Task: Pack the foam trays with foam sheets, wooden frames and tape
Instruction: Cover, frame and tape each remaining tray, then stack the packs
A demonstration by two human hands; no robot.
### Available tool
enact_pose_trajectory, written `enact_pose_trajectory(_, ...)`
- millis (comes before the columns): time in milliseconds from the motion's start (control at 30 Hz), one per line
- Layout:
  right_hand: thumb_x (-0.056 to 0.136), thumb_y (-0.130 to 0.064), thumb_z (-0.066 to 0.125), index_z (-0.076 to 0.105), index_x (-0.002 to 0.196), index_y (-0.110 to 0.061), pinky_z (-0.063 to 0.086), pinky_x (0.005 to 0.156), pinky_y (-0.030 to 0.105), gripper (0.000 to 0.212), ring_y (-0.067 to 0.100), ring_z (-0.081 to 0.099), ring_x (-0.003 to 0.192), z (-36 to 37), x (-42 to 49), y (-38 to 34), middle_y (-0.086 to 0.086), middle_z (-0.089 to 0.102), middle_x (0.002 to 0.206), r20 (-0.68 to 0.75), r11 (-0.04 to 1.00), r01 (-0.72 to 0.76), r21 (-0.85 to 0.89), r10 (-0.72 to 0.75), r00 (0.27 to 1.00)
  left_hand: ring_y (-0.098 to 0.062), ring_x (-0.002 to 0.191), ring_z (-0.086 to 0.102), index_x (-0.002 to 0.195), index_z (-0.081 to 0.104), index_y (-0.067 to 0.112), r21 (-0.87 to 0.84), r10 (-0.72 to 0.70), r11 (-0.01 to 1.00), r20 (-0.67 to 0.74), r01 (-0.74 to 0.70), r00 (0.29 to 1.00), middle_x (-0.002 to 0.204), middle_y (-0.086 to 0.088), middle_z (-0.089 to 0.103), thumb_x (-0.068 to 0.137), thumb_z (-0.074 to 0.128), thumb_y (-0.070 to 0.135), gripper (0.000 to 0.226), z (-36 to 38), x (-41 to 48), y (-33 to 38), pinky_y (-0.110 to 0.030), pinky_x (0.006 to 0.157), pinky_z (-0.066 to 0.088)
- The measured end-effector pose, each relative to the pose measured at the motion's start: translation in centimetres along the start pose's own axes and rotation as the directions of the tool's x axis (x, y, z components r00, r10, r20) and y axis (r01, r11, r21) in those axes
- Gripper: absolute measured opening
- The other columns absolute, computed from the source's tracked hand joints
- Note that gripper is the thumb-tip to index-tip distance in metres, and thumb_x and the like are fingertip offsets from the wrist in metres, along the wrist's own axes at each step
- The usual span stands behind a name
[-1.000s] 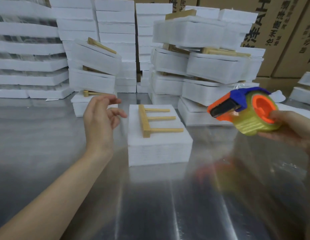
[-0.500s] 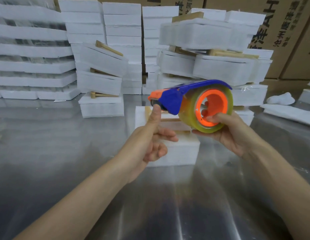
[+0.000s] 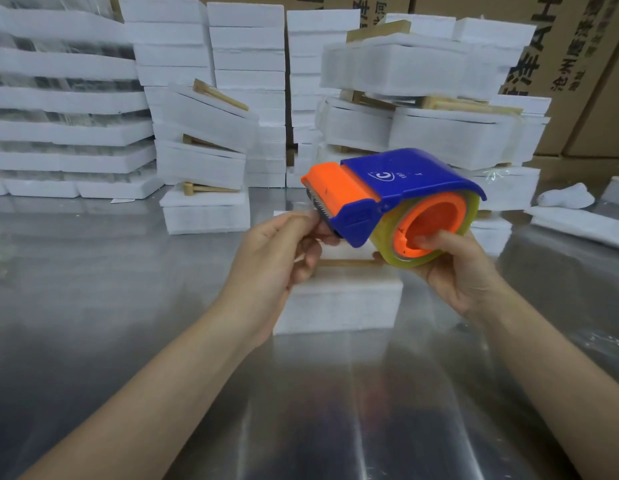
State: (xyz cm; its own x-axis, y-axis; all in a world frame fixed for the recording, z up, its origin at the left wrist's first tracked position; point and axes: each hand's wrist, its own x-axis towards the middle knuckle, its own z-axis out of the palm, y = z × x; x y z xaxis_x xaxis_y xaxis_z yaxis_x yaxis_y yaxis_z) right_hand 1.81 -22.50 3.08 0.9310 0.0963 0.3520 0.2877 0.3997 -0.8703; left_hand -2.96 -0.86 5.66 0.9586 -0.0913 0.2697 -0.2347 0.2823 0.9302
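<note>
Stacked foam trays [image 3: 58,98] are banked far left on a polished steel table [image 3: 93,306]. Left of centre, the left hand [image 3: 276,258] is closed in a pinch at the toothed orange mouth of the tape dispenser [image 3: 398,188], presumably on the tape end. Beneath, 1 foam tray [image 3: 339,299] topped by a wooden frame [image 3: 346,262] is set on the table. It is judged light, stiff and easily dented, best held by its broad sides. Further right, the tape roll [image 3: 391,249] is gripped by the right hand [image 3: 453,268], 1 fingertip inside the orange core.

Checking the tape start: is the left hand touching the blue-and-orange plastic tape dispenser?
Touching. Head view: the left hand pinches the serrated front edge of the tape dispenser.
</note>
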Motion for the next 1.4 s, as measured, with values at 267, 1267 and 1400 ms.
enact_pose_trajectory(267,0.063,0.007,0.053,0.041,0.130,-0.008,0.055,0.081,0.039,0.070,0.023,0.060,0.105,0.2,1.5,-1.3,0.005,0.061,0.112,0.124,0.975,0.211,-0.070,-0.201,0.972,-0.002,0.041,0.033,0.044,0.061,0.022,-0.118,0.190,0.974,-0.056,-0.195,0.980,0.048,0.008,0.050,0.096,0.041,0.007,0.057,0.1,0.0,0.9,-0.011,0.037,0.026)
enact_pose_trajectory(1267,0.081,0.012,0.048,0.062,0.115,-0.014,0.050,0.067,0.014,0.045,0.002,0.062,0.079,-8.6,2.7,-0.5,-0.004,0.064,0.090,-0.569,0.834,-0.014,-0.551,-0.364,0.737,-0.003,0.044,0.045,0.068,0.053,0.009,0.118,-0.114,0.975,-0.454,0.187,0.883,0.060,0.000,0.046,0.088,0.067,0.012,0.025,-10.3,5.1,-2.4,-0.012,0.054,0.050)
enact_pose_trajectory(1400,0.082,0.012,0.047,0.060,0.106,-0.016,0.049,0.071,0.022,0.039,0.004,0.059,0.075,-8.6,3.3,0.5,-0.006,0.062,0.082,-0.641,0.882,-0.050,-0.468,-0.300,0.706,-0.004,0.050,0.047,0.074,0.058,0.008,-0.141,-0.280,0.960,-0.468,0.242,0.838,0.054,0.001,0.052,0.089,0.065,0.007,0.016,-10.5,5.5,-3.0,-0.012,0.047,0.048)
